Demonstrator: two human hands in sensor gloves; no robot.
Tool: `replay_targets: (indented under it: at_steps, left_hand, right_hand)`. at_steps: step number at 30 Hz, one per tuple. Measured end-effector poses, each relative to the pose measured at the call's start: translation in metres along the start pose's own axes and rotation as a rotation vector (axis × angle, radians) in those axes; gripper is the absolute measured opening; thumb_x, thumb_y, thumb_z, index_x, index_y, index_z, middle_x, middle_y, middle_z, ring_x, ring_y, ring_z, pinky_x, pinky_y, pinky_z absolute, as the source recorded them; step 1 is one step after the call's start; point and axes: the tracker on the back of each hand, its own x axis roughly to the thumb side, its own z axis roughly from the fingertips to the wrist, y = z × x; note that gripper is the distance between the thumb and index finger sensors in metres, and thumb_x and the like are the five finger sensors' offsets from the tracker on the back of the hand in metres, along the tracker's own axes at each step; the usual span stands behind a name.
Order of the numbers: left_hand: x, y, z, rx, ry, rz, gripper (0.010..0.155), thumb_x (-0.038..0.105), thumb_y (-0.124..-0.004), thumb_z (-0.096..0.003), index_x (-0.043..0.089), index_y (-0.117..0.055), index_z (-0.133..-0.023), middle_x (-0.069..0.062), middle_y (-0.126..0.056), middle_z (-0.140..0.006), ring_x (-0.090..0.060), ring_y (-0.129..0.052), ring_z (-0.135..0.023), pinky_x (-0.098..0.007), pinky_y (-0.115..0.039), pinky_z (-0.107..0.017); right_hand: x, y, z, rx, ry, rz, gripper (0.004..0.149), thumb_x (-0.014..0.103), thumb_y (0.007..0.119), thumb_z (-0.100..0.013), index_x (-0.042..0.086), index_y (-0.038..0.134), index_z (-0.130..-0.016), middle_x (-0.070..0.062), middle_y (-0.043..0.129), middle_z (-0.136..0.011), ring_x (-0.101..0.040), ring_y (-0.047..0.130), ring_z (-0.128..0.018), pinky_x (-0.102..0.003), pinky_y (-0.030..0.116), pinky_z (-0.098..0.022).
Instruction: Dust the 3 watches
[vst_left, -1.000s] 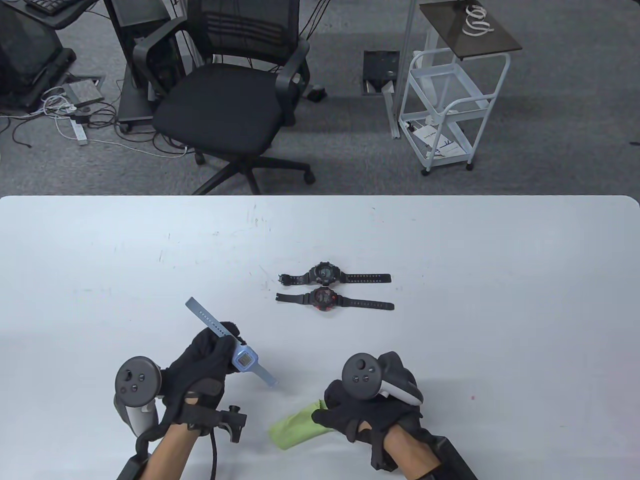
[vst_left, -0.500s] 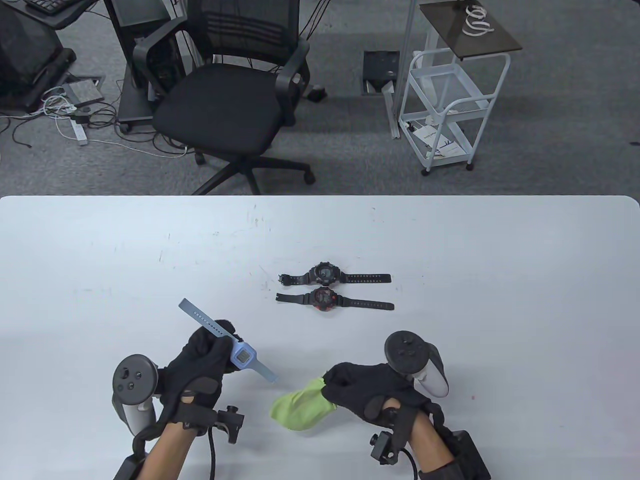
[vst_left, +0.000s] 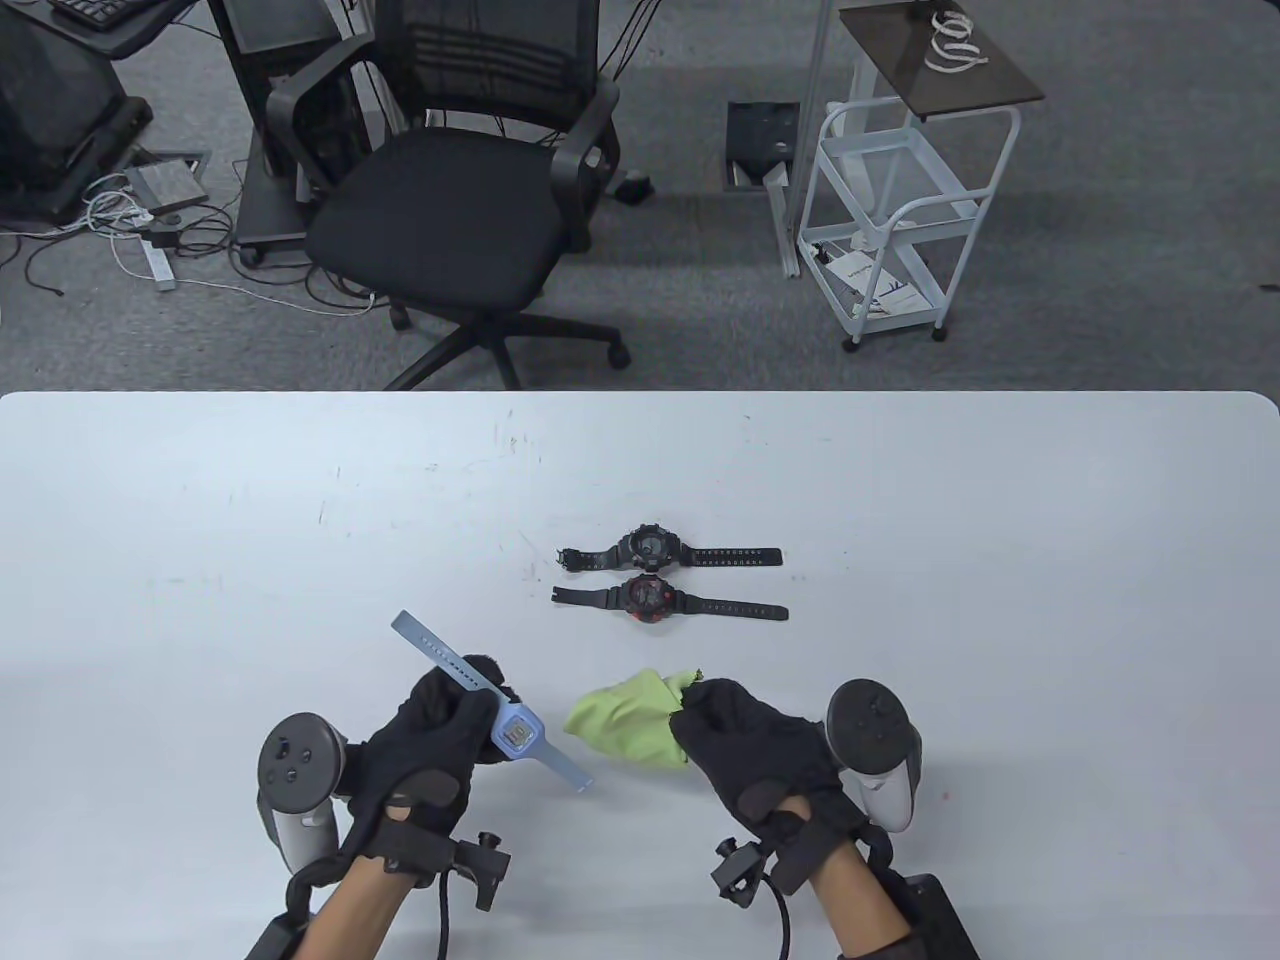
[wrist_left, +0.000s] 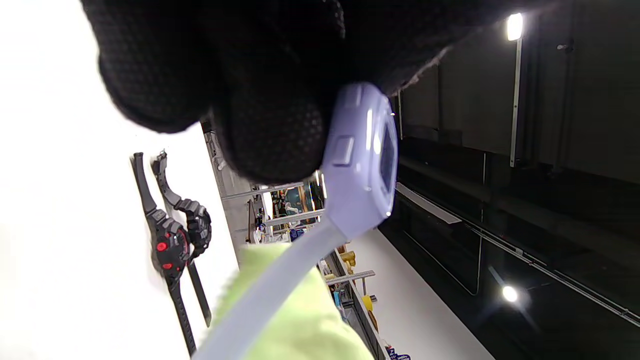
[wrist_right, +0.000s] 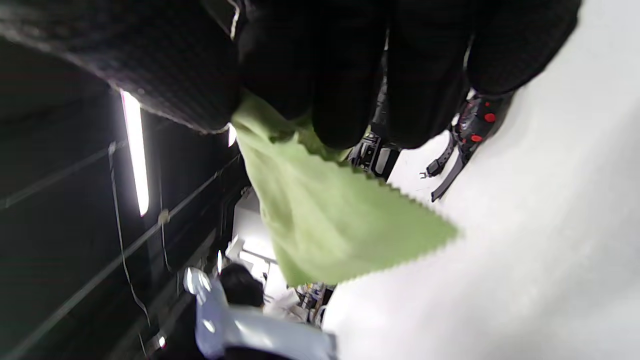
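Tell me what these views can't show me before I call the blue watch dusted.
- Light blue plastic watch: its display is too small to read in the table view and edge-on in the left wrist view.
- Dust on any watch: too fine to see.
- Left hand: fingertips hidden behind the watch.
- Green microfibre cloth: part hidden inside the right hand.
- Two black watches: partly covered by fingers in the right wrist view.

Honestly nothing readable here. The blue watch (vst_left: 517, 735) has something on its little screen, but it's too small and blurry to make out. Same with the faces of the two black watches (vst_left: 648, 546) on the desk (vst_left: 1000, 560), and the papers on the white cart (vst_left: 890, 290) are just smudges.
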Motion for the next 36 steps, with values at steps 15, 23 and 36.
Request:
replay_targets:
  at_steps: [15,23,36]
  left_hand:
    - [-0.001,-0.018,0.006,0.011,-0.051,-0.050,0.046,0.031,-0.081,-0.0481,0.010,-0.078,-0.089,-0.004,-0.102,-0.071,-0.021,-0.114,-0.045,-0.047,-0.094,-0.043]
    - [-0.002,-0.026,0.010,-0.017,-0.045,0.025,0.046,0.032,-0.081,-0.0482,0.011,-0.077,-0.089,-0.003,-0.101,-0.072,-0.019,-0.115,-0.047,-0.046,-0.095,-0.044]
    - [0.005,-0.030,0.009,-0.059,-0.117,-0.065,0.046,0.031,-0.082,-0.0478,0.013,-0.078,-0.089,-0.003,-0.101,-0.074,-0.023,-0.111,-0.038,-0.047,-0.093,-0.041]
  right_hand:
    - [0.013,0.061,-0.001,0.213,-0.155,0.018,0.042,0.046,0.084,-0.049,0.016,0.094,-0.077,-0.021,0.076,-0.103,-0.055,0.079,-0.088,-0.071,0.063,-0.059]
    - [0.021,0.062,-0.002,0.006,-0.196,0.168,0.050,0.040,0.098,-0.037,0.019,0.080,-0.078,-0.004,0.100,-0.072,-0.024,0.108,-0.059,-0.057,0.083,-0.051]
    - [0.007,0.059,-0.005,0.091,-0.122,0.116,0.055,0.040,0.086,-0.042,0.012,0.092,-0.089,-0.006,0.099,-0.069,-0.024,0.103,-0.056,-0.061,0.078,-0.052]
